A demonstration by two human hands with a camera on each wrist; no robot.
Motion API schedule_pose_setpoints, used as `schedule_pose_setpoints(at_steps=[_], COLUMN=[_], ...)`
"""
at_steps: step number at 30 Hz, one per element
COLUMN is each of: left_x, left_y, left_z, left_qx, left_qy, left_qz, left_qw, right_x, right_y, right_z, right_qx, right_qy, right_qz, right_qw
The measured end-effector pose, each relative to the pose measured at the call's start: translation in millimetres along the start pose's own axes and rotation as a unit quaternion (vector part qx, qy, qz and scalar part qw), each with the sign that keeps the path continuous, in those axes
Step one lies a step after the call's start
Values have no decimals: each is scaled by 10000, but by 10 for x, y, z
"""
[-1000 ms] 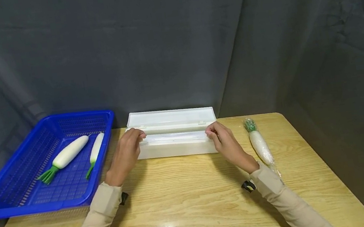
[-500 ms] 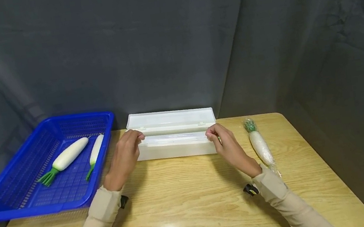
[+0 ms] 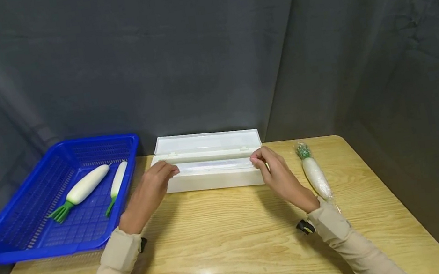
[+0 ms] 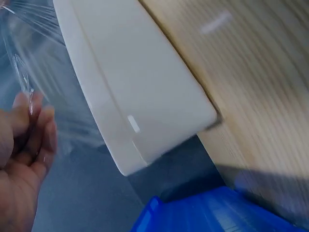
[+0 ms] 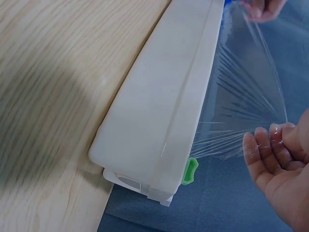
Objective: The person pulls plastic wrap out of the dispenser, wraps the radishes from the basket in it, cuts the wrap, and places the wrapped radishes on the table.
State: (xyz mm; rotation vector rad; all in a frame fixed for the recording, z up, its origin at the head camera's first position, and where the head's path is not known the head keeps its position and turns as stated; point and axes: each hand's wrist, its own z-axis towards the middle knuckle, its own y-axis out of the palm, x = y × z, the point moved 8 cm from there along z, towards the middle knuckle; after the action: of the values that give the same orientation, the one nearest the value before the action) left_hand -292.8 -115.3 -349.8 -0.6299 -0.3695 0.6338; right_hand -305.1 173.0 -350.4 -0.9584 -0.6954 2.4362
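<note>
A white cling film dispenser [image 3: 214, 180] stands at the back of the table, its lid [image 3: 208, 141] raised. Clear cling film [image 5: 246, 72] stretches up out of it, wrinkled toward the box. My left hand [image 3: 152, 187] pinches one corner of the film between thumb and fingers, as the left wrist view shows. The opposite corner is pinched by my right hand [image 3: 278, 173], seen close in the right wrist view with the film taut from its fingertips. A green slide piece [image 5: 189, 171] sits at the dispenser's right end.
A blue plastic basket [image 3: 49, 251] on the left holds two white radishes, one larger [image 3: 88, 184] and one thinner [image 3: 118, 179], both with green tops. On the right lies a radish wrapped in film [image 3: 316, 177]. A dark curtain [image 3: 190, 56] hangs behind the wooden table [image 3: 236, 248].
My left hand has shifted slightly right and lower at the dispenser. The right hand has barely moved. Both keep their pinch on the film.
</note>
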Motion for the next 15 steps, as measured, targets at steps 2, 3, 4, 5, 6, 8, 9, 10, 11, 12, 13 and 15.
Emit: schedule_pose_setpoints(at_steps=[2,3,4,5,6,8,9,10,11,12,13,15], left_x=[26,40,53,64,75,94,103,103,99,92,81,50], left_y=[28,37,46,52,53,55,53,55,60,64,67,58], left_z=[-50,-74,-95,-111,-127,-145,-147,-149,-148,-146,-147,-163], left_qx=[-374,-531,-648,-730,-782,-761,-726,-683,-653,-617,-578,-549], left_qy=[172,238,303,355,397,514,554,584,599,609,624,581], left_qz=[14,14,52,78,92,124,133,121,104,74,16,-88], left_qw=[9992,9983,9974,9967,9961,9957,9957,9959,9960,9962,9964,9968], right_x=[3,7,5,7,8,10,14,15,14,11,11,12], right_y=[-3,-4,-6,-6,-7,-11,-11,-12,-11,-11,-4,28], right_z=[1,1,2,1,1,4,5,8,13,21,30,53], right_qx=[-11,-16,-21,-35,-43,-59,-63,-64,-53,-25,-10,-3], right_qy=[-30,-40,-53,-58,-69,-70,-73,-82,-92,-96,-104,-95], right_qz=[-11,-15,-14,-8,-2,23,29,37,46,56,68,112], right_qw=[10000,10000,10000,10000,10000,10000,9999,9999,9999,9999,9999,9999])
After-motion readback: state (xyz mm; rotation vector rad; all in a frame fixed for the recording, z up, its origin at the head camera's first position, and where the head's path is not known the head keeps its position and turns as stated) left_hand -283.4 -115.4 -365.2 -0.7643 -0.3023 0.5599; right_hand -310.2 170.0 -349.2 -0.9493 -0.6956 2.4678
